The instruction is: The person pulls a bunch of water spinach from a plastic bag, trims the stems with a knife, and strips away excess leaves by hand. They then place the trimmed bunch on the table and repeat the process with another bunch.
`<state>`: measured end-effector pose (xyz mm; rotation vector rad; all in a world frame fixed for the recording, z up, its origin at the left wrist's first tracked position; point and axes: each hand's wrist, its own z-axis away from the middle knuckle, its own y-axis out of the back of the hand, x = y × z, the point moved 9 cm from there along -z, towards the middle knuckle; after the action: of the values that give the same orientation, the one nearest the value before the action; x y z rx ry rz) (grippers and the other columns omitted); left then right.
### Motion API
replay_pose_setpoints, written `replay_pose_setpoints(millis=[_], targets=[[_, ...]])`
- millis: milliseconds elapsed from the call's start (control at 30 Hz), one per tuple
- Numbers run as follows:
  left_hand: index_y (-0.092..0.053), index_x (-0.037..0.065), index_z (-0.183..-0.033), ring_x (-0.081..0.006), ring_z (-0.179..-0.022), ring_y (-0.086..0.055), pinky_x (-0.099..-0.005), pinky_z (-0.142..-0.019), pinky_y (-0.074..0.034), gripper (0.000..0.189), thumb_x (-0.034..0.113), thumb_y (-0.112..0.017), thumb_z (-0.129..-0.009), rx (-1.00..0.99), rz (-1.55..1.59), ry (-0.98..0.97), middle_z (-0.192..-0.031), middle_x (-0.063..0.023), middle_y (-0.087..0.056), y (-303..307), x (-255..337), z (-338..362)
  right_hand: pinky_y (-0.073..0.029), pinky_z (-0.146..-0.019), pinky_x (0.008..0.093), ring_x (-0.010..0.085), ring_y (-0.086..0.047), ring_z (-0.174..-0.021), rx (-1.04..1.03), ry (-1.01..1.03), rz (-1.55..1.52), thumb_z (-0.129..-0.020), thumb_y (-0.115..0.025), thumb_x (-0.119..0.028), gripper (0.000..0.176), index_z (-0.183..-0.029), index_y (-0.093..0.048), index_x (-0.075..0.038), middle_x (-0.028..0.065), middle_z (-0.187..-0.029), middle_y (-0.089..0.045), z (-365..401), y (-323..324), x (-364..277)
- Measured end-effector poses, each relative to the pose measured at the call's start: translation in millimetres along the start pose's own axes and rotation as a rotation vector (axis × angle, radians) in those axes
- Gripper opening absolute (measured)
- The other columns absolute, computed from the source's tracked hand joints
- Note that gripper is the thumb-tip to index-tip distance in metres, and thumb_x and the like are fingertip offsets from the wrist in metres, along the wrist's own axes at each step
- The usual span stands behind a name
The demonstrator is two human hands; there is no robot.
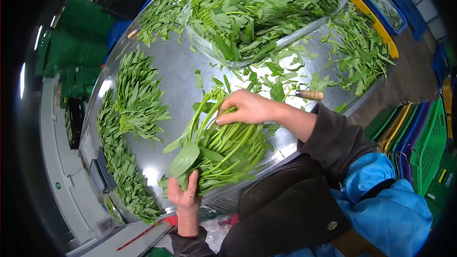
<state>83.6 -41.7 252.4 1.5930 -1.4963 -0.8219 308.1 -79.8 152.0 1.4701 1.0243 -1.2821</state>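
Note:
A loose bunch of long-stemmed leafy greens (233, 157), resembling water spinach, lies across the metal table's near edge between my hands. My right hand (245, 107) is closed in a pinch on stems at the bunch's upper side. My left hand (185, 195) grips the bunch's lower left, with leaves partly covering its fingers. Beyond my right wrist lies a wooden-handled tool (310, 95); its other end is partly hidden among cut leaves. Loose cut leaves and stem pieces (281, 74) are scattered past my right hand.
A large clear bag of greens (266, 14) takes up the far table. Arranged bunches (138, 90) line the left side, and a loose pile (359, 47) sits right. Another wooden handle (132, 34) rests at the far left edge. Coloured crates (409, 138) stand on the right.

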Motion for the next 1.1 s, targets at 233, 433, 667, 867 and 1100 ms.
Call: replay_pose_setpoints(millis=[233,433,667,867,1100], targets=[[-0.066,0.011,-0.108,-0.0322,-0.074,-0.060,-0.0369,-0.062,-0.048,0.050,0.000,-0.068,-0.059,-0.135,0.009,-0.049,-0.093,-0.0173,-0.061,-9,6,8,-0.046,-0.059,0.0350,0.0242,-0.062,-0.061,0.056,-0.160,0.532,-0.075,-0.071,-0.035,0.028,-0.080,-0.071,-0.007,0.0113,-0.066,-0.065,21,69,37],[-0.065,0.011,-0.108,-0.0336,-0.078,-0.062,-0.0374,-0.064,-0.050,0.049,0.000,-0.068,-0.060,-0.157,0.021,-0.092,-0.097,-0.0186,-0.062,-16,9,-3,-0.043,-0.094,0.0355,0.0270,-0.060,-0.103,0.185,0.460,0.542,-0.085,-0.064,-0.037,0.046,-0.113,-0.059,-0.002,0.0169,-0.109,-0.063,5,2,-88],[-0.058,0.013,-0.120,-0.0368,-0.082,-0.063,-0.0400,-0.069,-0.052,0.063,0.003,-0.074,-0.060,-0.140,0.047,0.000,-0.103,-0.0217,-0.061,-8,-3,16,-0.025,-0.036,0.0220,0.0002,-0.026,-0.040,0.232,-0.217,-1.154,-0.097,-0.043,-0.027,0.024,-0.100,-0.052,-0.005,-0.0106,-0.055,-0.029,8,64,28],[-0.058,0.008,-0.118,-0.0386,-0.085,-0.062,-0.0407,-0.071,-0.052,0.059,0.005,-0.074,-0.061,-0.112,0.060,0.022,-0.104,-0.0227,-0.061,-5,-2,25,-0.042,-0.099,0.0390,0.0307,-0.050,-0.121,-0.122,-0.341,0.227,-0.081,-0.066,-0.049,0.083,-0.140,-0.034,-0.002,0.0230,-0.133,-0.048,30,41,31],[-0.053,0.009,-0.123,-0.0400,-0.089,-0.063,-0.0420,-0.075,-0.052,0.062,0.005,-0.074,-0.064,-0.066,0.150,-0.027,-0.108,-0.0250,-0.060,4,9,16,-0.049,-0.074,0.0240,0.0102,-0.063,-0.077,-0.212,-0.265,-0.319,-0.075,-0.076,-0.009,0.043,-0.114,-0.059,-0.001,0.0059,-0.085,-0.069,34,8,28]])
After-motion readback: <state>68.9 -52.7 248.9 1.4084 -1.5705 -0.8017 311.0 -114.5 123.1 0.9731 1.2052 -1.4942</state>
